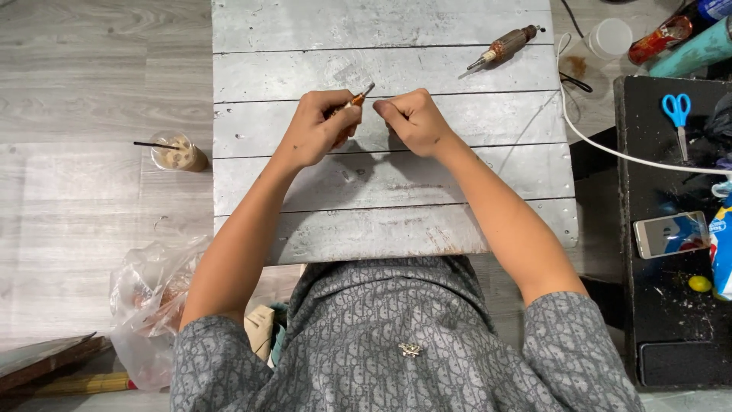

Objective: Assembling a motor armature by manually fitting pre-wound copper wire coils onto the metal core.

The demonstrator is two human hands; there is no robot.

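My left hand (316, 126) is closed around a small copper-coloured part with a metal shaft (358, 97), holding it just above the grey metal-sheet table (381, 221). My right hand (412, 118) sits right beside it with fingers pinched together near the shaft's tip; whether it holds anything is too small to see. A second, larger motor armature (505, 46) with a copper winding and a shaft lies on the table at the back right, away from both hands.
An iced drink cup with a straw (177, 152) stands on the floor to the left. A plastic bag (149, 305) lies at lower left. On the right a black surface (656, 305) carries blue scissors (677, 114) and a phone (671, 233); a white cable (610, 149) crosses there.
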